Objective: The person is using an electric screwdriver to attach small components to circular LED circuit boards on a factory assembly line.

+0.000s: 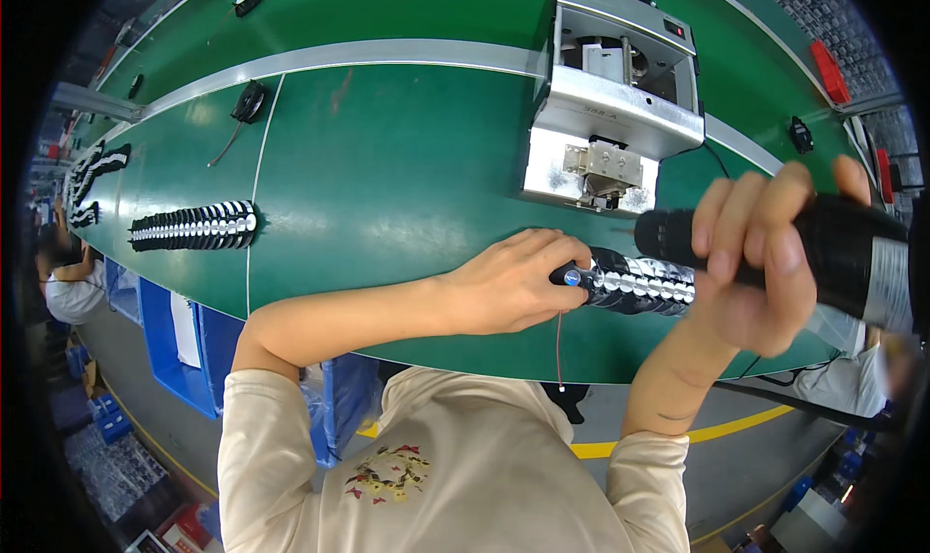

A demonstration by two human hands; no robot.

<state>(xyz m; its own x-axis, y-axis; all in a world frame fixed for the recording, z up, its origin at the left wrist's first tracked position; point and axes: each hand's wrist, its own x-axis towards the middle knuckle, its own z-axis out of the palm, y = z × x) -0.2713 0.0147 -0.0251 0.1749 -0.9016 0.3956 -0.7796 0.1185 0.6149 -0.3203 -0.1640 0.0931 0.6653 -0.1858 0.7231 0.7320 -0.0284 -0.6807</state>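
My left hand (523, 284) rests on the bench, fingers curled around a small black part (559, 275) with a shiny blue round centre. From beneath it a thin red wire (559, 350) with a white plug hangs toward the bench's near edge. Right beside that part lies a row of similar black parts (644, 284) with silvery discs, partly behind my right wrist. Raised above the row, my right hand (756, 253) is wrapped around a black electric screwdriver (857, 258). Its tip points left, in front of a metal screw feeder (612, 107), apart from the held part.
Another row of black parts (194, 226) lies at the left. Single wired black parts (250, 101) are scattered farther back. Blue bins (184, 345) stand below the bench's left edge. A metal strip (387, 51) crosses behind the green bench. People sit at both sides.
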